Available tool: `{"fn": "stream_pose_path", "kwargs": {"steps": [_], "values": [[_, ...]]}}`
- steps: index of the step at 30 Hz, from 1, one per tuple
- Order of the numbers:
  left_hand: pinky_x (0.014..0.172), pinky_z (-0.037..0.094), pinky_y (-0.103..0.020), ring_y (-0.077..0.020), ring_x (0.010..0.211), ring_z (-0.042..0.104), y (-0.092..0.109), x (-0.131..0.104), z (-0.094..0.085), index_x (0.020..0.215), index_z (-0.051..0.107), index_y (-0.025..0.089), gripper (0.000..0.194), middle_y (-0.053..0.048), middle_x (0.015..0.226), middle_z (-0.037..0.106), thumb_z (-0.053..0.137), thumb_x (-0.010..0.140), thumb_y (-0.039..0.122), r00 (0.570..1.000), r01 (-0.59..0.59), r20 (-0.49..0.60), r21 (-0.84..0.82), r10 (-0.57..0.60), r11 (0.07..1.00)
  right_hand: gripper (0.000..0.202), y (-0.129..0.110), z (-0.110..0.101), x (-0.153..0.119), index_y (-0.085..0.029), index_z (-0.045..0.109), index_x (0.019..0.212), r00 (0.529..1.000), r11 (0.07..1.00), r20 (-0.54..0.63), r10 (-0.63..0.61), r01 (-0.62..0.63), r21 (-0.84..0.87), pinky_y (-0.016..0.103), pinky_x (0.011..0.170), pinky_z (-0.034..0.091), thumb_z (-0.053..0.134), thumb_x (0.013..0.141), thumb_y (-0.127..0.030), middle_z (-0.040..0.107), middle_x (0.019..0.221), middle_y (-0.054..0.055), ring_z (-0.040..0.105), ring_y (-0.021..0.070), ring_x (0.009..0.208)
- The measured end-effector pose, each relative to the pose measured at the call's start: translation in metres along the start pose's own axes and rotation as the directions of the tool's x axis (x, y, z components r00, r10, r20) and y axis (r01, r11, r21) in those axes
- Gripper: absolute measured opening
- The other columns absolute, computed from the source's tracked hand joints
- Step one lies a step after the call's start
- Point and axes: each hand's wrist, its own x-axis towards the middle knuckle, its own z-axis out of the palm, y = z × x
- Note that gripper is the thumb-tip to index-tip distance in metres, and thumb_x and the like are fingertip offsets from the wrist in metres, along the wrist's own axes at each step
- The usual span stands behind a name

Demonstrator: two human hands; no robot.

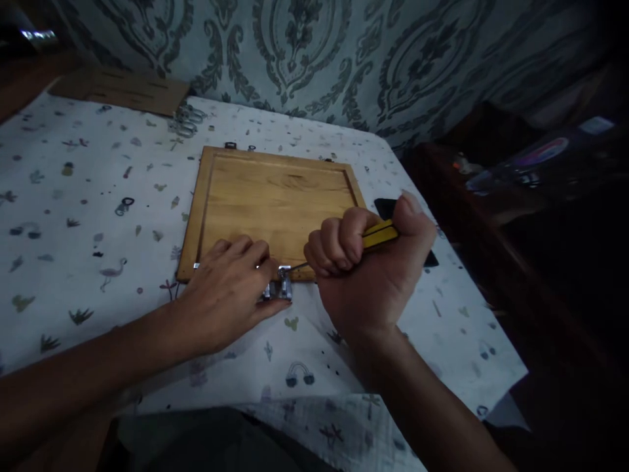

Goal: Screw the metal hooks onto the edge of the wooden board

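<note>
A framed wooden panel (275, 203) lies on the patterned tablecloth. At its near edge sits a metal latch (284, 283), partly covered by fingers. My left hand (228, 288) presses over the panel's near edge, its fingers and thumb closed around the latch. My right hand (371, 269) is wrapped round the yellow and black handle of a screwdriver (379, 236). The thin shaft points left, and its tip meets the latch. Part of the handle is hidden in the fist.
Brown cardboard (122, 90) lies at the back left beside a wire coil (187, 120). A black object (386, 208) is partly hidden behind my right hand. The patterned wall (304, 52) rises behind the table. A plastic bottle (545, 154) is at the right, beyond the table's edge.
</note>
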Motion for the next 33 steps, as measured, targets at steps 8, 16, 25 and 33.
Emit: {"fn": "stream_pose_path", "kwargs": {"steps": [8,16,25,33], "values": [[0.082,0.045,-0.044,-0.0292,0.100,0.056,-0.001,-0.001,0.003,0.103,0.069,0.015,0.038,-0.009,0.102,0.064,0.063,0.090,0.050,0.999,-0.020,-0.051,0.004,0.020,1.000,0.068,-0.001,0.002,-0.003,-0.022,0.030,0.044,0.999,0.998,-0.039,-0.030,0.032,0.052,0.026,0.037,0.023,0.038,0.090,-0.072,0.019,0.040,-0.006,0.019,0.0082,0.035],[0.083,0.046,-0.045,-0.0294,0.100,0.056,-0.001,-0.002,0.005,0.102,0.069,0.015,0.037,-0.009,0.101,0.064,0.063,0.090,0.050,0.997,-0.026,-0.072,0.015,0.027,1.000,0.068,0.003,0.005,-0.001,-0.023,0.031,0.043,0.998,0.999,-0.059,-0.017,0.019,0.045,0.026,0.037,0.021,0.039,0.088,-0.073,0.019,0.039,-0.006,0.018,0.0084,0.035],[0.082,0.046,-0.045,-0.0295,0.100,0.057,-0.002,-0.002,0.006,0.100,0.069,0.015,0.035,-0.009,0.102,0.065,0.065,0.089,0.048,0.995,-0.034,-0.089,0.022,0.036,0.999,0.065,0.002,0.009,0.000,-0.025,0.034,0.046,1.000,0.996,0.001,-0.008,0.008,-0.090,0.028,0.040,0.026,0.037,0.087,-0.074,0.023,0.041,-0.005,0.024,0.0108,0.038],[0.082,0.047,-0.047,-0.0316,0.100,0.057,-0.002,-0.002,0.005,0.105,0.070,0.015,0.040,-0.010,0.105,0.066,0.063,0.089,0.051,0.998,-0.023,-0.054,0.029,0.024,0.999,0.033,-0.005,0.019,0.000,-0.026,0.037,0.071,0.982,0.954,-0.133,-0.131,0.088,-0.287,0.029,0.044,0.029,0.032,0.098,-0.045,0.028,0.052,-0.005,0.031,0.0148,0.044]]}}
